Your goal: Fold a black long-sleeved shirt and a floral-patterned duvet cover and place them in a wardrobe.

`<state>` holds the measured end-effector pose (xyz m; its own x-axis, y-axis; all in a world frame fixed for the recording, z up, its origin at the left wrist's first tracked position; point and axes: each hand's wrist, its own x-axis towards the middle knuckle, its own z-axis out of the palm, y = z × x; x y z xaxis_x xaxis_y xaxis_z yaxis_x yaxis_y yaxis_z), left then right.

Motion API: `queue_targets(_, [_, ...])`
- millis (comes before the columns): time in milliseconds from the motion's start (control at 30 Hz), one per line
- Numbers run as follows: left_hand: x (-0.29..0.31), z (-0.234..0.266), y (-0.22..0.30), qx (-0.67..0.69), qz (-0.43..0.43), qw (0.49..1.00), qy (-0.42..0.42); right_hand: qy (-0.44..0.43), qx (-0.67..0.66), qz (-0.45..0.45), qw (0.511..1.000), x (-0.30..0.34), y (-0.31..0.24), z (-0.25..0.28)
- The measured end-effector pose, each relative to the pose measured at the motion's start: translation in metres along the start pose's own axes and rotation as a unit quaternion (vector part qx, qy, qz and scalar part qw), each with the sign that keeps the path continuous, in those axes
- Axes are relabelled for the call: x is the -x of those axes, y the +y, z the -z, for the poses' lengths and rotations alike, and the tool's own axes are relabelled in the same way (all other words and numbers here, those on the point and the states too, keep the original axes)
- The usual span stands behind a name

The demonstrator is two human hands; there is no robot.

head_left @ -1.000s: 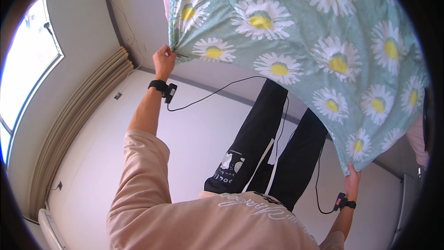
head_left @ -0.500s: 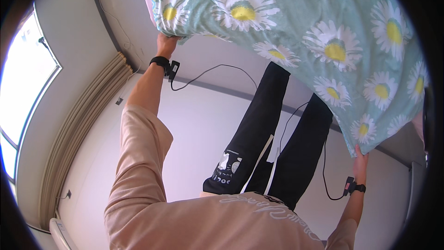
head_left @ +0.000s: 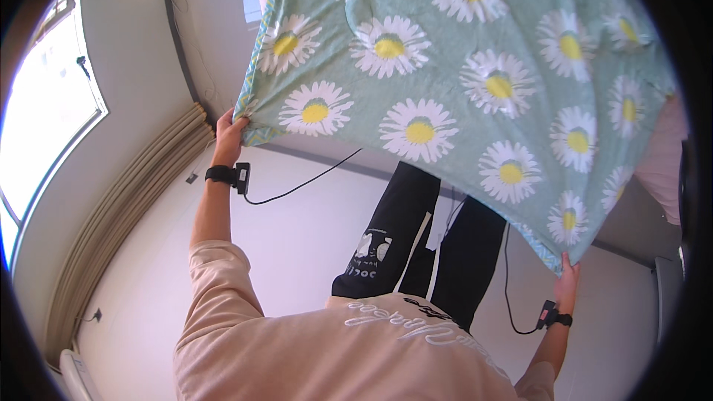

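A light green blanket (head_left: 445, 96) printed with white daisies is stretched between my two hands, its near edge sagging across my black trousers. My left hand (head_left: 229, 137) grips the near left corner, where a zigzag-patterned border shows. At the near right corner, the fingers of my right hand (head_left: 567, 282) are closed on the cloth. Folds run up from the right corner. Part of the blanket reaches past the top of the view. Each wrist wears a black strap with a small cabled box.
Pink fabric (head_left: 663, 160) shows beyond the blanket at the right. Bunched beige curtains (head_left: 122, 215) hang at the left by a bright window (head_left: 44, 115). Black cables (head_left: 304, 186) run from both wrist boxes. A white appliance (head_left: 78, 375) sits at the lower left.
My left hand has moved left and toward me with its corner. My right hand has come slightly nearer. The blanket is pulled wider and flatter, with more of its near edge showing.
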<state>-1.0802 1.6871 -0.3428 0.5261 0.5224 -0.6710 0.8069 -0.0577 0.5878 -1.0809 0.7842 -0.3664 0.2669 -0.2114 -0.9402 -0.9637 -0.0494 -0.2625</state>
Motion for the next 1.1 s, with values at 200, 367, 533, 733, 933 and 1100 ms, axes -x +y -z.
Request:
queue_targets(200, [0.002,0.018,0.040,0.095,-0.017,0.995,-0.023,0.009,0.024,0.066,0.997,-0.006,0.001,0.023])
queue_targets(367, [-0.007,0.027,0.055,0.143,-0.056,0.988,-0.016,0.062,-0.026,0.070,0.995,0.015,-0.024,0.000])
queue_targets(533, [-0.030,0.019,0.049,0.206,-0.041,0.977,0.027,0.085,-0.005,0.076,0.993,0.025,-0.009,0.007])
queue_targets(733, [-0.020,0.032,0.045,0.393,-0.044,0.917,-0.051,0.103,-0.153,0.126,0.975,0.055,-0.028,-0.015])
queue_targets(933, [-0.045,0.020,0.063,0.443,-0.180,0.874,-0.083,0.073,-0.245,0.296,0.920,0.049,0.007,-0.004])
queue_targets(1100, [-0.155,0.065,-0.069,0.311,-0.075,0.945,-0.063,0.134,-0.137,0.309,0.932,-0.043,0.087,-0.045])
